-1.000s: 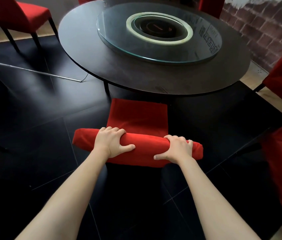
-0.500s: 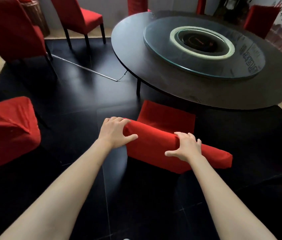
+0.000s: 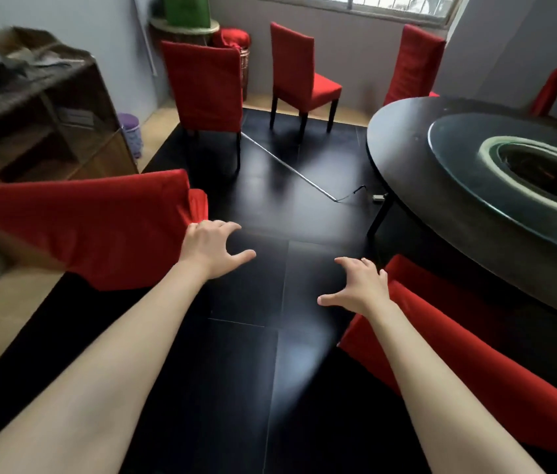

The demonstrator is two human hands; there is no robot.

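While the red fabric-covered chair (image 3: pixel 475 336) is sitting close against the round black table (image 3: pixel 407 159), I am judging it placed. The right hand (image 3: pixel 359 285) is hovering just beside it, and the left hand (image 3: pixel 210 249) is hovering at a second red-covered chair (image 3: pixel 82 227) standing well apart. Both are spread and gripping nothing. A third red chair (image 3: pixel 205 87) is waiting too.

We find free passage straight ahead over the dark floor (image 3: pixel 256 323). The left chair (image 3: pixel 82 227) crowds one side. The right chair (image 3: pixel 475 354) and the round table (image 3: pixel 424 200) block the other.
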